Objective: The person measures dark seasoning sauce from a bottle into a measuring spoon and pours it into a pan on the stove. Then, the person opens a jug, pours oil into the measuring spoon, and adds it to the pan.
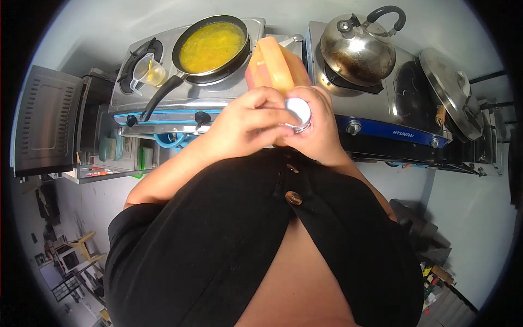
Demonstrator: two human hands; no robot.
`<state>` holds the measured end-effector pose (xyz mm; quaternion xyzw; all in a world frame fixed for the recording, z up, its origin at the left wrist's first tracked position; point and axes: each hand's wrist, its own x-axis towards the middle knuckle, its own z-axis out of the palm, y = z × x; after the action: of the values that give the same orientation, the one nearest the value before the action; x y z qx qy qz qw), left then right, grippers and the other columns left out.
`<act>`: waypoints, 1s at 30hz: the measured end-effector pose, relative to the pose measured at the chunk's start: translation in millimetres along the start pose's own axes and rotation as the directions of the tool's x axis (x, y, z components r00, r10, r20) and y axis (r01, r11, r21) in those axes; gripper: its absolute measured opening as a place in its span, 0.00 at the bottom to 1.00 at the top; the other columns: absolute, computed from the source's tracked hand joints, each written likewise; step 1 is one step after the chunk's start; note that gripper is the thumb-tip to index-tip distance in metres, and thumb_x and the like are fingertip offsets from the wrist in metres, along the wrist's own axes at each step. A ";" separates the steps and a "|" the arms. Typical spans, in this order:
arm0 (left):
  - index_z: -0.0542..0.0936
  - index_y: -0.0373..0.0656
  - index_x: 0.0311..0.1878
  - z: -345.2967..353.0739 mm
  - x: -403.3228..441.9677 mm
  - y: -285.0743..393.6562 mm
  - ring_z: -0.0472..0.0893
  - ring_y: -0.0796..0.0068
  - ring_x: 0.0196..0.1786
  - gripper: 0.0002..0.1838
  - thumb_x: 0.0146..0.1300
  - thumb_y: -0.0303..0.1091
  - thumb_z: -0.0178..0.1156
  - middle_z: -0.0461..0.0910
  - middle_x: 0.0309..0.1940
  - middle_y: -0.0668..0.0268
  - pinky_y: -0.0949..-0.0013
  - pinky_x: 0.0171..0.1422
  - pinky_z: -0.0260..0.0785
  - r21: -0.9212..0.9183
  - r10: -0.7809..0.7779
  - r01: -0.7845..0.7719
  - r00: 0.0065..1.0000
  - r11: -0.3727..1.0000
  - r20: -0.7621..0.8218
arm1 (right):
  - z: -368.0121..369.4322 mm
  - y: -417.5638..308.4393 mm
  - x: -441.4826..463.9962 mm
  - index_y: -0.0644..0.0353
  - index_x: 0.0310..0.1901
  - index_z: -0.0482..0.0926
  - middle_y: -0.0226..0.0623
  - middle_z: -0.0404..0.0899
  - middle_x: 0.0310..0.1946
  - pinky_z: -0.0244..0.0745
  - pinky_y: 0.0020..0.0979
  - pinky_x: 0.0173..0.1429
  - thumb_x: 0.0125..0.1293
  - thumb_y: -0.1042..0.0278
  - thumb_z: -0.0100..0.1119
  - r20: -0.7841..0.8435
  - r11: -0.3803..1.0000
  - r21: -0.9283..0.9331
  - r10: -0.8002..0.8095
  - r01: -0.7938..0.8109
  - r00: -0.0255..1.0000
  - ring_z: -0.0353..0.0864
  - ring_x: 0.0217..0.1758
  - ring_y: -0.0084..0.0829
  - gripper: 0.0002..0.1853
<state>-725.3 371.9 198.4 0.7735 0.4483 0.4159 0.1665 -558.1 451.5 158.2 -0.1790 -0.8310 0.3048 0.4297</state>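
Note:
My left hand [245, 121] and my right hand [322, 126] meet in front of my chest, around a small container with a round white top [298, 110]. The right hand is wrapped round its side. Fingers of the left hand press on the white top and its edge. Most of the container is hidden by my hands, so its exact kind does not show. Just behind them stands an orange plastic jug [276, 64] with a moulded handle, between the two stoves.
A frying pan [175, 53] with yellow liquid sits on the left stove [158, 101], its handle pointing toward me. Beside it is a clear measuring cup [149, 72]. On the right stove [392, 128] stands a metal kettle [358, 53]; a large lid [444, 82] leans farther right.

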 end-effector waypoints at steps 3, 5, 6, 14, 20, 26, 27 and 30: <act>0.82 0.41 0.33 0.0 -1.6 -7.5 0.80 0.70 0.37 0.06 0.51 0.24 0.66 0.79 0.34 0.64 0.71 0.41 0.72 -0.081 -0.004 -0.004 0.995 0.997 -0.099 | -2.9 -1.0 3.1 0.55 0.45 0.71 0.35 0.74 0.43 0.64 0.41 0.56 0.35 0.65 0.76 -0.011 1.000 -0.023 0.020 -0.020 1.000 0.70 0.50 0.44 0.32; 0.82 0.40 0.34 0.4 -8.7 -15.5 0.80 0.71 0.37 0.05 0.52 0.24 0.66 0.79 0.34 0.64 0.72 0.41 0.72 -0.148 -0.078 0.062 0.991 0.987 -0.105 | -3.0 -3.2 3.1 0.54 0.45 0.72 0.34 0.74 0.42 0.65 0.41 0.56 0.36 0.66 0.75 0.006 0.998 0.002 0.056 -0.056 0.998 0.71 0.49 0.44 0.31; 0.82 0.39 0.34 2.2 -11.9 -18.3 0.80 0.73 0.37 0.05 0.53 0.23 0.65 0.79 0.34 0.65 0.73 0.42 0.73 -0.218 -0.157 0.131 0.982 0.967 -0.105 | -3.1 -3.1 3.6 0.54 0.45 0.72 0.34 0.74 0.42 0.65 0.41 0.56 0.36 0.66 0.75 0.005 0.999 0.002 0.054 -0.054 0.999 0.71 0.49 0.44 0.31; 0.77 0.35 0.36 1.0 -6.4 -14.9 0.78 0.83 0.37 0.04 0.61 0.25 0.60 0.80 0.31 0.67 0.78 0.44 0.72 -0.667 -0.607 0.518 0.785 0.536 0.121 | -2.1 1.0 1.6 0.56 0.46 0.70 0.36 0.73 0.43 0.65 0.41 0.56 0.36 0.69 0.74 -0.007 1.000 0.006 0.018 -0.018 1.000 0.71 0.48 0.45 0.31; 0.74 0.38 0.37 4.9 -10.9 -10.1 0.79 0.79 0.39 0.03 0.63 0.24 0.58 0.77 0.34 0.68 0.75 0.47 0.73 -0.742 -0.663 0.535 0.730 0.403 0.166 | -1.0 2.7 -1.5 0.56 0.47 0.69 0.39 0.73 0.43 0.65 0.41 0.56 0.36 0.70 0.74 -0.001 1.000 0.013 0.012 -0.012 1.000 0.71 0.49 0.46 0.33; 0.73 0.38 0.37 6.6 -12.3 -6.5 0.77 0.82 0.36 0.03 0.65 0.26 0.56 0.77 0.31 0.69 0.77 0.42 0.71 -0.744 -0.636 0.509 0.757 0.433 0.149 | 0.2 1.0 -0.6 0.57 0.47 0.69 0.40 0.73 0.42 0.65 0.41 0.54 0.35 0.69 0.75 -0.029 1.000 -0.005 -0.024 0.024 0.999 0.71 0.47 0.45 0.33; 0.73 0.38 0.37 7.1 -10.5 -5.3 0.77 0.82 0.36 0.03 0.65 0.26 0.56 0.77 0.31 0.69 0.77 0.42 0.71 -0.745 -0.635 0.508 0.758 0.433 0.148 | 0.4 1.8 -1.1 0.57 0.47 0.69 0.40 0.73 0.42 0.65 0.41 0.54 0.35 0.69 0.75 -0.029 1.000 -0.006 -0.025 0.025 0.999 0.71 0.47 0.45 0.33; 0.73 0.39 0.36 11.6 -5.9 -3.0 0.75 0.83 0.32 0.05 0.66 0.30 0.56 0.75 0.27 0.71 0.77 0.38 0.68 -0.742 -0.599 0.470 0.792 0.477 0.116 | 0.7 3.8 -2.1 0.58 0.49 0.69 0.39 0.71 0.45 0.62 0.37 0.58 0.34 0.75 0.67 -0.005 0.999 0.033 -0.017 0.017 1.000 0.68 0.52 0.41 0.33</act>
<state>-719.3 370.0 186.7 0.4214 0.4704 0.5468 0.5497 -557.3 452.9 154.1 -0.1655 -0.8263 0.3142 0.4371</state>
